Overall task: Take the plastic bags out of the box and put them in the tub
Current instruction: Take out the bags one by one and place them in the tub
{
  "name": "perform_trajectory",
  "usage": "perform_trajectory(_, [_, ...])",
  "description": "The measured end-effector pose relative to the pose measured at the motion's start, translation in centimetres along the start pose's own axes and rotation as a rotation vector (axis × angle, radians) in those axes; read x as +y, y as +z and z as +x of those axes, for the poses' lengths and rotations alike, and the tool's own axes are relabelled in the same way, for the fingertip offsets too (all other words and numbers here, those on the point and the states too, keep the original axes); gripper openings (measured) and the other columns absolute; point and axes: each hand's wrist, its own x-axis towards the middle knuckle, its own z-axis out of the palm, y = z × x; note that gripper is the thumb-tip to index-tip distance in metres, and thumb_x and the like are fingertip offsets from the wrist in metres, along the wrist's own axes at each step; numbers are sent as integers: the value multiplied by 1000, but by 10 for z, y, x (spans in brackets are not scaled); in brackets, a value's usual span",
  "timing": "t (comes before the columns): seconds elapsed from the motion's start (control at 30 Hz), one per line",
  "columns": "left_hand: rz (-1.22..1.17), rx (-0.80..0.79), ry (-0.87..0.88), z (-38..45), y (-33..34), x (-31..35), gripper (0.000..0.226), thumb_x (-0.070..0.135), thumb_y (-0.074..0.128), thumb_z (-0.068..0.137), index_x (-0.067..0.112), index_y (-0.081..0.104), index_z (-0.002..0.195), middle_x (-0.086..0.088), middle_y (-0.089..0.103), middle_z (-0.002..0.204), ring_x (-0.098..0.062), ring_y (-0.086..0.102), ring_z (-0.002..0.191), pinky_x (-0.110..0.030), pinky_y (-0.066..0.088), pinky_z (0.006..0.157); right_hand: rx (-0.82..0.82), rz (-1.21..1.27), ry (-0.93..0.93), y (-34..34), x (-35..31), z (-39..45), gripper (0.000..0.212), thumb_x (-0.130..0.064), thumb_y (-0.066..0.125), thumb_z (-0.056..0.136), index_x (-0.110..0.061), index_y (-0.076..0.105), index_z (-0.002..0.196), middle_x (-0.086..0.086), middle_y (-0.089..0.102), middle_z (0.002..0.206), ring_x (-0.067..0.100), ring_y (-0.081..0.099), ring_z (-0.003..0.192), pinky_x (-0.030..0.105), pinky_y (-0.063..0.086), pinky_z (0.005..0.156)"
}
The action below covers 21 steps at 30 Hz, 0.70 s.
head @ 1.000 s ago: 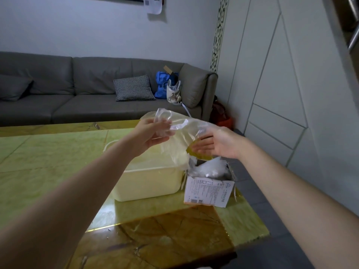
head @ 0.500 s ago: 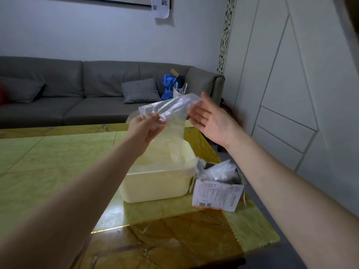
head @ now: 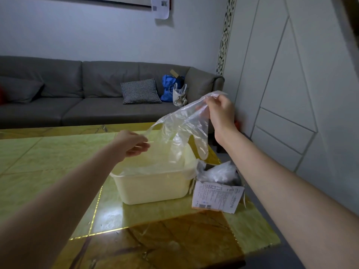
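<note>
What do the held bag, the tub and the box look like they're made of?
Bag: thin clear plastic film; the tub shows through it and it hangs limp and creased.
Tub: looks like cream moulded plastic, smooth and dull, with a rolled rim.
Box: probably thin printed card; its flaps are bent and its top torn open.

- Left arm [head: 64,183] comes in from lower left, bare to the hand [head: 132,143], no sleeve showing.
- Right arm [head: 291,191] from lower right, bare too; hand [head: 219,111] without rings or watch.
</note>
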Motion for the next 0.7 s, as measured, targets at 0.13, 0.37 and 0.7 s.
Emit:
perform_trajectory(0.13, [-78,45,122,-1,0,10,39,26,53,93,5,48,126,-9,58,117,-12,60,67,-14,50,44,-88,-140,-57,7,-1,-3,15,-19,50,95,-5,56,93,-2,53,78,8,49,71,20,40,63])
perform_trajectory(0.37, [839,-30,452,-13,41,30,74,33,65,84,13,25,142,-5,60,104,-15,64,65,-30,55,59,-188,-197,-113,50,-2,-32,16,-16,48,97,-2,55,94,9,55,87,18,53,80,21,37,62])
perform_trajectory(0.7, [1556,385,876,8,-8,16,36,9,36,95,21,50,127,1,64,112,-26,65,92,-29,36,58,-125,317,434,40,21,-16,33,15,49,87,-11,38,105,15,52,105,20,61,68,32,56,75])
